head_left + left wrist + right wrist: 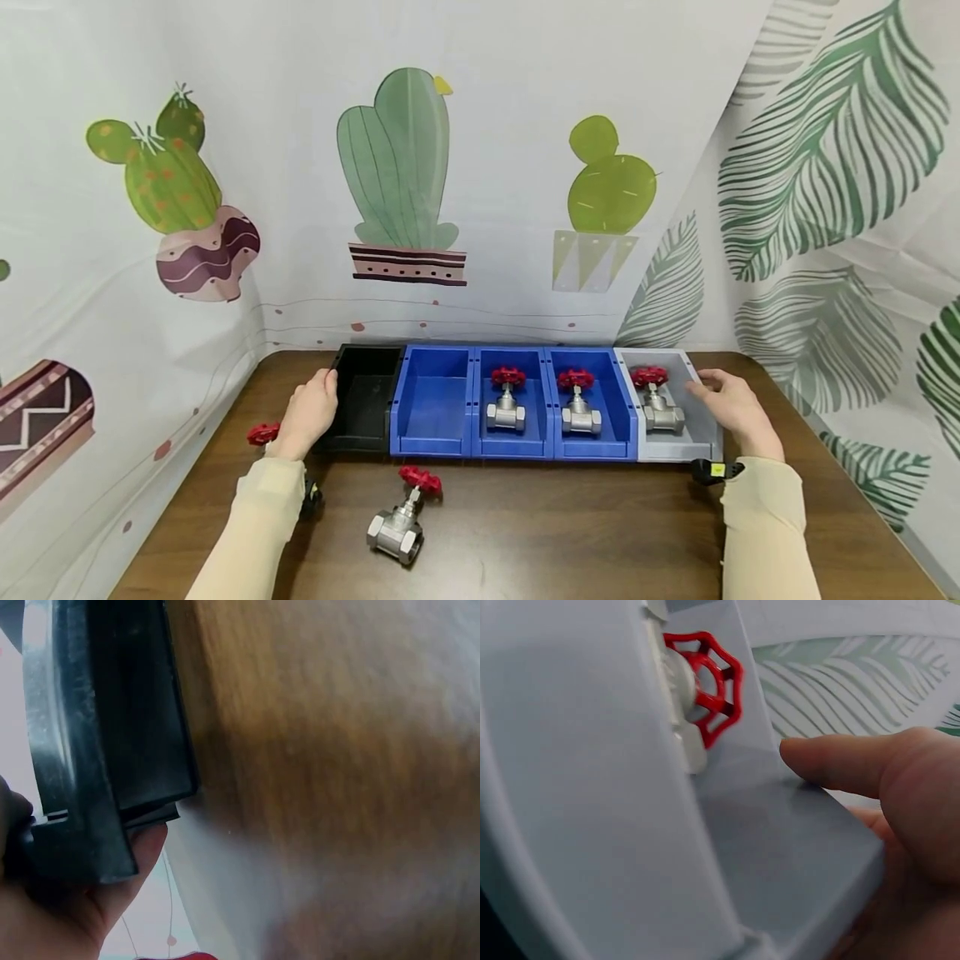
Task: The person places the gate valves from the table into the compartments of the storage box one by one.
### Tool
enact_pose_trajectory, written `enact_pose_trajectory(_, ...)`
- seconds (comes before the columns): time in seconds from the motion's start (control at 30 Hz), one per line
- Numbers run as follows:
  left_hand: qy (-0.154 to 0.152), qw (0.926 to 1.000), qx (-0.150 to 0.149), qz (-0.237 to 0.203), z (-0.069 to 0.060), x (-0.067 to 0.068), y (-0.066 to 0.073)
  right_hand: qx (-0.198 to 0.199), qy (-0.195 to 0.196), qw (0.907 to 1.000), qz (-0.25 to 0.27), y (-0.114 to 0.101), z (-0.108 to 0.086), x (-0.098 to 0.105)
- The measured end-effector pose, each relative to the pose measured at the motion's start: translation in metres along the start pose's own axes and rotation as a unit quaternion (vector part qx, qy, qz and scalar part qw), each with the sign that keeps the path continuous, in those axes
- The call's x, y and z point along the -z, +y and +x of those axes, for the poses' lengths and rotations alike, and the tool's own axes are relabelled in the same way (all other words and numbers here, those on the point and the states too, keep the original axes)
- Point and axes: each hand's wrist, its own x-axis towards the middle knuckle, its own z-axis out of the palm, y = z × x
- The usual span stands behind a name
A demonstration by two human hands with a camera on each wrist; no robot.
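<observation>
My left hand (309,410) grips the left side wall of the black bin (366,398), its fingers and thumb on either side of the plastic in the left wrist view. At the opposite end of the row, my right hand (735,408) holds the right wall of the grey bin (700,433). Its thumb (832,759) lies over the top edge, with the other fingers mostly hidden outside. A gate valve (662,414) with a red handwheel (718,688) sits in the grey bin. Three blue bins (435,400) stand side by side between the black and grey ones.
Two more gate valves stand in the middle blue bin (513,450) and the right blue bin (596,450). Another gate valve (396,532) lies on the wooden table (540,533) before the row. A red handwheel (262,433) shows beside my left wrist. Printed cloth (510,167) hangs behind.
</observation>
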Motion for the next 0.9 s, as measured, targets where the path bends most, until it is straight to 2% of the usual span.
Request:
enact_pose_trajectory(0.13,-0.013,0.9999,-0.003,0.005,0.000,0.005,0.002,-0.017,-0.006,0.9997,0.014,-0.003,0.000,-0.004)
enact_pose_trajectory(0.33,-0.040,0.9990,0.003,-0.019,-0.001,0.009,0.005,-0.039,-0.015,0.9986,0.032,-0.004,-0.002,-0.004)
enact_pose_trajectory(0.43,-0.037,0.9990,-0.008,-0.023,-0.003,0.011,0.006,-0.043,-0.018,0.9980,0.043,-0.004,-0.002,-0.003)
enact_pose_trajectory(0.63,-0.005,0.9986,-0.052,-0.005,-0.010,0.021,0.012,-0.042,-0.032,0.9969,0.058,-0.004,0.000,-0.004)
enact_pose_trajectory(0.73,0.019,0.9958,-0.089,0.012,-0.015,0.025,0.018,-0.042,-0.032,0.9970,0.057,-0.004,0.000,-0.004)
enact_pose_trajectory(0.8,0.040,0.9910,-0.125,0.026,-0.019,0.028,0.023,-0.040,-0.032,0.9971,0.056,-0.004,0.000,-0.004)
enact_pose_trajectory(0.9,0.065,0.9792,-0.185,0.051,-0.030,0.032,0.033,-0.035,-0.033,0.9971,0.060,-0.004,0.001,-0.005)
